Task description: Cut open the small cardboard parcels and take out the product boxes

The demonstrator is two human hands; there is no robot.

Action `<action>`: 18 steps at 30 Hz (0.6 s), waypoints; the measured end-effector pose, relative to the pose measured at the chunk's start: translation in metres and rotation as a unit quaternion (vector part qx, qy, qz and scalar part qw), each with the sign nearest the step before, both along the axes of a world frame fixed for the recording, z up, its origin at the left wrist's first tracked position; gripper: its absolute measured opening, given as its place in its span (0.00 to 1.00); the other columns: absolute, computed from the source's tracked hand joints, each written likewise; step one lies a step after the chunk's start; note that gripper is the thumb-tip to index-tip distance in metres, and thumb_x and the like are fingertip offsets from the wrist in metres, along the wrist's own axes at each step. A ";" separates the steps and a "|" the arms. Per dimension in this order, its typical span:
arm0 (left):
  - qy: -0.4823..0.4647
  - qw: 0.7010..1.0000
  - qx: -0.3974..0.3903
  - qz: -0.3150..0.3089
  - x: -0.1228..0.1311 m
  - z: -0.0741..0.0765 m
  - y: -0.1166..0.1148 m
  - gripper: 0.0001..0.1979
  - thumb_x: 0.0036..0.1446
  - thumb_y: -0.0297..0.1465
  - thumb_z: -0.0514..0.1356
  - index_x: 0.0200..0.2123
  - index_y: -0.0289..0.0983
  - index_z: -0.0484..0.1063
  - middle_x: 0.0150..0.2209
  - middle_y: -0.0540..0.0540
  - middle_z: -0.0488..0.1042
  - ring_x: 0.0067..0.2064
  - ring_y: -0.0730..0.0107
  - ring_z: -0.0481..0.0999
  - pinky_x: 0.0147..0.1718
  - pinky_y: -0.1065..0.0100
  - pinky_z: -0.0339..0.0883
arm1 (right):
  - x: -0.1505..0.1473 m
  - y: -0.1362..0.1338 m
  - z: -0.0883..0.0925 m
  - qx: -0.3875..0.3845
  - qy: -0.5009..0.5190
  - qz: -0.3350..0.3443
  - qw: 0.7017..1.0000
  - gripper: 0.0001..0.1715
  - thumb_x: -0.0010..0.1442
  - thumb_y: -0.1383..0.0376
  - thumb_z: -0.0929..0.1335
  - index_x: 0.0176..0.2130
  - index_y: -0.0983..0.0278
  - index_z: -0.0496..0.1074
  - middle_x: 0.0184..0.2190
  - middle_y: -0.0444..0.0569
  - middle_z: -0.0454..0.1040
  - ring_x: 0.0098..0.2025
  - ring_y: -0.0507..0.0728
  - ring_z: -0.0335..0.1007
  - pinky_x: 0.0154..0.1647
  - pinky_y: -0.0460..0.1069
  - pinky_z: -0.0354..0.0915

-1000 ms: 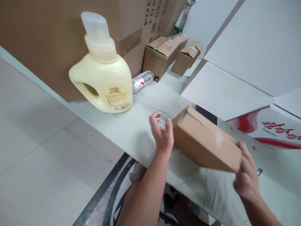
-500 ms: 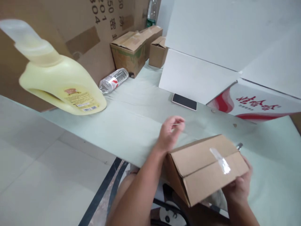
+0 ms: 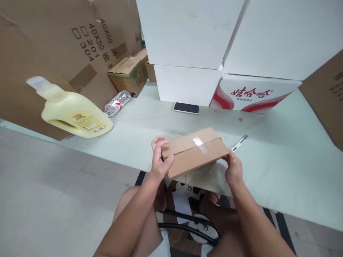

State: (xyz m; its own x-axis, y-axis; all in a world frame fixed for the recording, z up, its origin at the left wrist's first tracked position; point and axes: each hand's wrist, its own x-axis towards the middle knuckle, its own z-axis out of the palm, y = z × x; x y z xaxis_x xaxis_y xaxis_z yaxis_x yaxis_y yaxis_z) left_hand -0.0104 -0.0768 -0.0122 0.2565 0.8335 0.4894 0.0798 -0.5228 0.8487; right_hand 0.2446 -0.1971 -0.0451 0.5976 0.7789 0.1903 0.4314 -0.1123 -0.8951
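A brown cardboard box (image 3: 191,154) with a short strip of clear tape across its top seam is held near the table's front edge. My left hand (image 3: 160,157) grips its left end, thumb on the top face. At the right end my right hand (image 3: 233,167) closes on the lower corner, its fingers partly hidden by the box. Just beyond that corner a utility knife (image 3: 239,143) with a white body lies on the table, partly covered by the box and hand.
A yellow detergent bottle (image 3: 77,112) and a clear water bottle (image 3: 118,103) are at left. A phone (image 3: 186,108) lies before stacked white boxes (image 3: 187,84). Small cartons (image 3: 128,75) stand at the back left. A large brown carton (image 3: 328,96) is at right.
My left hand has come down onto the box's left end, from beside it in the air. The box has turned slightly and now sits farther left in view; the view itself has shifted.
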 end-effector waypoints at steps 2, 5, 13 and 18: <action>0.001 0.998 -0.046 -0.047 0.006 0.001 0.011 0.24 0.56 0.54 0.63 0.47 0.43 0.71 0.57 0.39 0.64 0.64 0.46 0.65 0.64 0.46 0.59 | 0.015 0.000 0.000 -0.048 -0.039 -0.058 0.996 0.33 0.65 0.45 0.58 0.49 0.65 0.76 0.44 0.57 0.76 0.45 0.63 0.72 0.53 0.61 0.69; -0.022 0.992 -0.094 -0.084 0.016 0.003 0.028 0.28 0.51 0.56 0.65 0.46 0.42 0.71 0.56 0.38 0.65 0.63 0.45 0.65 0.63 0.47 0.60 | 0.033 0.002 0.000 -0.171 -0.133 -0.123 0.969 0.34 0.58 0.52 0.64 0.58 0.65 0.76 0.48 0.61 0.71 0.50 0.67 0.68 0.55 0.64 0.65; -0.057 0.977 -0.163 -0.122 0.024 0.008 0.037 0.28 0.48 0.53 0.69 0.46 0.42 0.72 0.54 0.40 0.69 0.57 0.48 0.71 0.56 0.53 0.66 | 0.049 0.008 -0.003 -0.297 -0.252 -0.088 0.917 0.21 0.58 0.57 0.64 0.43 0.64 0.80 0.46 0.61 0.71 0.45 0.66 0.64 0.47 0.59 0.63; -0.047 0.980 -0.157 -0.115 0.018 0.006 0.034 0.24 0.51 0.52 0.68 0.43 0.43 0.72 0.54 0.39 0.69 0.57 0.46 0.71 0.55 0.51 0.67 | 0.035 -0.005 -0.018 -0.248 -0.293 -0.071 0.920 0.20 0.55 0.57 0.64 0.44 0.62 0.75 0.48 0.60 0.70 0.49 0.69 0.65 0.47 0.62 0.63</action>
